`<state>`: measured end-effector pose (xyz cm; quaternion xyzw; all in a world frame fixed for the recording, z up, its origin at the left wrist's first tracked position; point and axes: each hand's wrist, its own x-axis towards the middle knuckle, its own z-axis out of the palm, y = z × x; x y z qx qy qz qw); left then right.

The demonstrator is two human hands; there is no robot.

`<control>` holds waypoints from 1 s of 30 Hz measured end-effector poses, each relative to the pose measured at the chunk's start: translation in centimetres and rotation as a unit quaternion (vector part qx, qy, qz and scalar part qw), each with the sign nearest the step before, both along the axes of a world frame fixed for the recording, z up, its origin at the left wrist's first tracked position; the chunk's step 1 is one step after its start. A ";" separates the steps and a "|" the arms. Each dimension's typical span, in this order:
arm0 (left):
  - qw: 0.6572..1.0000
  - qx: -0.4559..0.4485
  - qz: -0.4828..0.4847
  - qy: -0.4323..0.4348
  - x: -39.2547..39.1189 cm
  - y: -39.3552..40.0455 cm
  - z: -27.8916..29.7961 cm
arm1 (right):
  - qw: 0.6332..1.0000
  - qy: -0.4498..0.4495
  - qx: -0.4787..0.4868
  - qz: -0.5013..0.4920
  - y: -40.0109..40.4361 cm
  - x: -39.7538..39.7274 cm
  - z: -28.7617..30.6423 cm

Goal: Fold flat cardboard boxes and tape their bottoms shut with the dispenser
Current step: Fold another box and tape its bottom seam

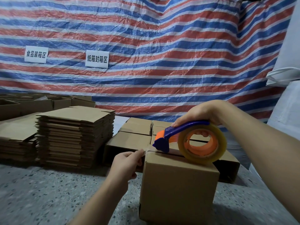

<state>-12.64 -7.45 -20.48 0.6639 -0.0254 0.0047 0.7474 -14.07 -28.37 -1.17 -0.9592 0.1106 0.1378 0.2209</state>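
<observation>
A folded cardboard box (pixel 177 189) stands on the speckled floor in front of me, its closed flaps facing up with a dark seam along the far edge. My right hand (pixel 199 112) grips the blue and orange tape dispenser (pixel 183 138), whose clear tape roll (pixel 202 144) rests on the box top. The dispenser's blade end sits at the box's far left corner. My left hand (pixel 125 163) pinches the free end of the clear tape (pixel 148 151) at that corner, over the box's left side.
A tall stack of flat cardboard boxes (pixel 74 135) stands to the left, with a lower stack (pixel 16 138) beside it. Several folded boxes (pixel 134 135) sit behind the one I work on. Open boxes (pixel 32 103) line the far left. A striped tarp (pixel 146 46) hangs behind.
</observation>
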 end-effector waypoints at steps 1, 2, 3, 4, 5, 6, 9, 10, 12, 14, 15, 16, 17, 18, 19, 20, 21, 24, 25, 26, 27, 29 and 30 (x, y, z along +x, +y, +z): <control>1.000 0.005 -0.003 -0.002 -0.1 -0.1 -0.1 | 1.000 -0.001 0.002 -0.001 0.0 0.0 0.0; 1.000 0.011 -0.005 -0.004 -0.2 -0.1 -0.3 | 1.000 -0.001 0.004 -0.001 0.0 -0.1 0.0; 1.000 0.016 -0.009 -0.005 -0.2 -0.2 -0.4 | 1.000 -0.002 0.004 -0.001 0.0 -0.1 -0.1; 1.000 0.017 -0.014 -0.003 -0.3 -0.3 -0.4 | 1.000 -0.003 0.005 0.000 0.0 -0.2 -0.1; 1.000 0.016 -0.021 0.000 -0.4 -0.4 -0.5 | 1.000 -0.004 0.006 0.001 0.0 -0.2 -0.1; 0.999 0.014 -0.028 0.003 -0.4 -0.4 -0.6 | 1.000 -0.005 0.008 0.002 0.0 -0.2 -0.1; 0.999 0.001 -0.052 0.005 -0.6 -0.5 -0.7 | 1.000 -0.004 0.010 0.008 0.1 -0.4 -0.2; 0.999 0.001 -0.053 0.007 -0.6 -0.5 -0.7 | 1.000 -0.004 0.012 0.010 0.1 -0.4 -0.2; 0.999 0.010 -0.046 0.007 -0.8 -0.7 -0.8 | 1.000 -0.006 0.016 0.013 0.0 -0.5 -0.3; 0.999 0.010 -0.044 0.003 -0.7 -0.8 -1.0 | 1.000 -0.009 0.018 0.016 -0.1 -0.5 -0.3; 0.999 0.008 -0.044 0.001 -0.7 -0.8 -1.0 | 1.000 -0.011 0.019 0.016 -0.1 -0.5 -0.4; 0.999 0.008 -0.044 0.001 -0.7 -0.8 -1.1 | 1.000 -0.013 0.019 0.016 -0.2 -0.4 -0.4; 0.999 0.007 -0.045 0.001 -0.7 -0.8 -1.2 | 1.000 -0.014 0.017 0.015 -0.2 -0.4 -0.4; 0.999 0.005 -0.047 0.005 -0.6 -0.7 -1.2 | 1.000 -0.014 0.017 0.014 -0.2 -0.4 -0.4; 0.999 0.003 -0.050 0.011 -0.6 -0.7 -1.2 | 1.000 -0.013 0.016 0.012 -0.3 -0.3 -0.4; 0.998 0.000 -0.053 0.019 -0.5 -0.7 -1.1 | 1.000 -0.013 0.016 0.010 -0.3 -0.2 -0.4; 0.998 -0.001 -0.053 0.028 -0.4 -0.7 -1.2 | 1.000 -0.014 0.014 0.008 -0.3 -0.2 -0.4; 0.998 -0.001 -0.037 0.055 -0.3 -1.0 -1.3 | 1.000 -0.012 0.013 0.005 -0.3 -0.2 -0.4; 0.998 0.001 -0.030 0.063 -0.2 -1.1 -1.3 | 1.000 -0.010 0.015 0.005 -0.3 -0.2 -0.4; 0.997 0.005 -0.021 0.070 -0.3 -1.2 -1.4 | 1.000 -0.007 0.017 0.004 -0.2 -0.2 -0.4; 0.997 0.009 -0.013 0.076 -0.3 -1.3 -1.4 | 1.000 -0.007 0.019 0.004 -0.3 -0.2 -0.4; 0.996 0.006 -0.008 0.093 -0.2 -1.5 -1.7 | 1.000 -0.008 0.019 0.005 -0.3 -0.2 -0.4; 0.995 -0.001 -0.012 0.101 -0.2 -1.4 -1.8 | 1.000 -0.008 0.019 0.006 -0.3 -0.2 -0.4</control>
